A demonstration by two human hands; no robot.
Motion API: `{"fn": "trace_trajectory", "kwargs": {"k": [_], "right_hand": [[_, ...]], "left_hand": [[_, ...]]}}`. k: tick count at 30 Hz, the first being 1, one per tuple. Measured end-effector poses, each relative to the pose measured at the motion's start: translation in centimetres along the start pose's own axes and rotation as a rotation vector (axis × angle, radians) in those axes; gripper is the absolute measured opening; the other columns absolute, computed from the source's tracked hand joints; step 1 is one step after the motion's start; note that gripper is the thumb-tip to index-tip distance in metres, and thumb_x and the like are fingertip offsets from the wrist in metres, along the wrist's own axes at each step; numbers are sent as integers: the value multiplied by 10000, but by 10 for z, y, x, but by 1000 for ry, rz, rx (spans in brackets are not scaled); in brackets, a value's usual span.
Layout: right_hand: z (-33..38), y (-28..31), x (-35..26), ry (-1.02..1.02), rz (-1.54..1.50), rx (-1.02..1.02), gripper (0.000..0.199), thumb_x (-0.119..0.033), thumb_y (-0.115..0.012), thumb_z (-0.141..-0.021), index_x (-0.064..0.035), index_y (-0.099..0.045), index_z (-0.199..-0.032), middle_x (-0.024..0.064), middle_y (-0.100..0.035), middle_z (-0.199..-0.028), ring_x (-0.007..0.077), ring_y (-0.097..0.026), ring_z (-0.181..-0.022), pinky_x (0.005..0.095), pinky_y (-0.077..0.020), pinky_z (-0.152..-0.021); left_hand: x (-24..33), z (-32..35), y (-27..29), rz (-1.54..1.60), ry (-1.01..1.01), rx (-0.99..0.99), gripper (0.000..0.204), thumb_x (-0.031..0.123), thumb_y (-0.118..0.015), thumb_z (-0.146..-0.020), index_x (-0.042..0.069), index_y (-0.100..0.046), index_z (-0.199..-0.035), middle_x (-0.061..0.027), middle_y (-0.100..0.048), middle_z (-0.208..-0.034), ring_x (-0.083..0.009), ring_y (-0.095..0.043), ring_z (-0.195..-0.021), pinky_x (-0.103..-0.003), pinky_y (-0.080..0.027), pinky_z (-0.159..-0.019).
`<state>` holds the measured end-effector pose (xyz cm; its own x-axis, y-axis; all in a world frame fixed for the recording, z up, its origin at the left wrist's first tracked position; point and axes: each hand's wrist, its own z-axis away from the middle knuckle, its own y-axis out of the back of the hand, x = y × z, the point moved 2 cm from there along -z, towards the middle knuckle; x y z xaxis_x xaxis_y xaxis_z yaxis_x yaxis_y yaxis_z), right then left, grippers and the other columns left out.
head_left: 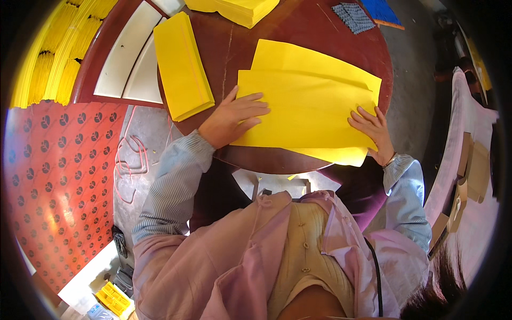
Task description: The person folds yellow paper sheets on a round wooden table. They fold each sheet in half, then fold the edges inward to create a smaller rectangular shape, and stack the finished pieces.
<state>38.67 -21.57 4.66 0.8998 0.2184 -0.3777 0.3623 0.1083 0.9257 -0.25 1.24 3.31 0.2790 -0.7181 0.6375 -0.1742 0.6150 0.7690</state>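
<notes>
Left hand (pixel 233 121) flat, fingers spread, pinning big yellow sheet (pixel 306 109) at 9 o'clock edge. Right hand (pixel 375 132) open too, fingertips pressing sheet's 4 o'clock corner, gripping nothing. Sheet sits mid round brown table (pixel 314 26), near edge overhanging rim. I'd say keep edges lined up, press crease outward. Yellow stack (pixel 183 65) at 10 o'clock close by; more room toward 12.

left hand (pixel 233 118) flat, fingers spread | right hand (pixel 373 130) flat, fingers spread
</notes>
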Motion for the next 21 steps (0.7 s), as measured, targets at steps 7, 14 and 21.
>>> {"fn": "trace_trajectory", "kwargs": {"k": [7, 14, 21], "right_hand": [[2, -16, 22, -355, -503, 239, 321, -206, -607, -1057, -70, -701, -1333, 108, -676, -1363, 290, -511, -1424, 482, -246, -1257], [3, -26, 33, -369, -559, 354, 312, -168, -697, -1011, -15, -682, -1283, 110, -698, -1244, 276, -629, -1221, 405, -430, -1130], [1, -23, 13, -536, -783, 374, 690, -146, -866, -878, -80, -504, -1462, 102, -699, -1271, 225, -671, -1178, 364, -507, -1053]], "left_hand": [[-21, 20, 10, 449, -8, 207, 422, 211, -574, -1036, 74, -572, -1434, -134, -558, -1534, -310, -490, -1471, -513, -213, -1281], [-8, 11, -25, 681, 324, 559, 721, 53, -823, -846, 4, -452, -1463, -163, -654, -1389, -234, -619, -1320, -326, -446, -1110], [-7, 3, -32, 727, 329, 674, 570, 5, -787, -908, -3, -490, -1395, -163, -725, -1282, -192, -690, -1194, -304, -529, -1002]]}}
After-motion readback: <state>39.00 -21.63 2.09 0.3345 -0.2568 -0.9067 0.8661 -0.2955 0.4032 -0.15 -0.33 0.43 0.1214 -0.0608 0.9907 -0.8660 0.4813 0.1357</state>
